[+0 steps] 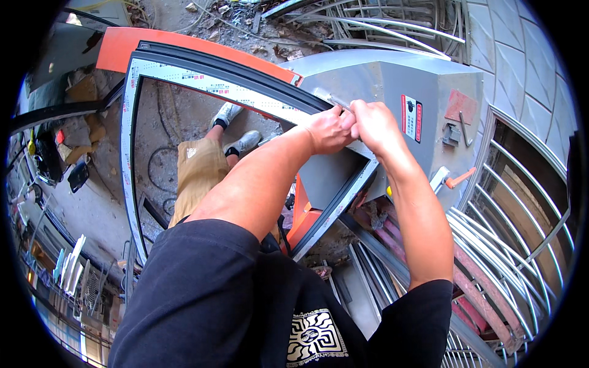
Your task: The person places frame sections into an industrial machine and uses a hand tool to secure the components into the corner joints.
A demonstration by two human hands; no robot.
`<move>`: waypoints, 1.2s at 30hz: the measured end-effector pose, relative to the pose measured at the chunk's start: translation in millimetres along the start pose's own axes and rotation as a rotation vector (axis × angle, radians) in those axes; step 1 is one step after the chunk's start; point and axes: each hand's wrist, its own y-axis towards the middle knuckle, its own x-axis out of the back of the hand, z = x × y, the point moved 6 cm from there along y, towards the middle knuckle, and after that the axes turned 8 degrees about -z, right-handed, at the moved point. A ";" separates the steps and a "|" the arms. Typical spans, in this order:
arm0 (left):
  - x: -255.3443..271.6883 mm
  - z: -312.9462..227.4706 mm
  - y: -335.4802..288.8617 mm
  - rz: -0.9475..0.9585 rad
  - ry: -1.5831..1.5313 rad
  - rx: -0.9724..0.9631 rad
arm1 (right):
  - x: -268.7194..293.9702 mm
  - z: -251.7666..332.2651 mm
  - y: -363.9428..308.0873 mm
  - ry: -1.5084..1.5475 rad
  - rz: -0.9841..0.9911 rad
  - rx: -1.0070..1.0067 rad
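A window frame (pixel 124 141), dark with white printed protective film, lies over an orange beam (pixel 202 49) and a grey metal machine (pixel 374 83). At the frame's right corner my two hands meet. My left hand (pixel 330 130) has its fingers curled in beside a thin silvery rod-like piece (pixel 334 101). Right against it, my right hand (pixel 375 124) is closed, its fingers wrapped close to the same piece. Fingers cover most of the piece, so its kind cannot be made out. My forearms cross above the frame's opening, through which my legs in tan shorts (pixel 199 175) show.
On the machine's top sit a reddish pad (pixel 460 104), a small grey metal block (pixel 452 135) and a hex key (pixel 465 130). An orange-handled lever (pixel 460 178) sticks out at the right. White bars (pixel 497 257) lie lower right; metal scrap (pixel 392 24) lies at the back.
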 end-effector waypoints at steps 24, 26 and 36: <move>5.4 3.7 -1.9 -0.042 0.042 -0.013 | 27.7 7.6 -25.4 -0.751 -0.251 1.105; 10.7 2.5 -1.7 -0.105 0.080 -0.026 | 26.4 14.1 -23.3 -0.815 -0.283 1.222; 16.3 2.8 5.9 -0.001 0.047 -0.019 | 27.7 23.6 -7.4 -0.854 -0.340 1.284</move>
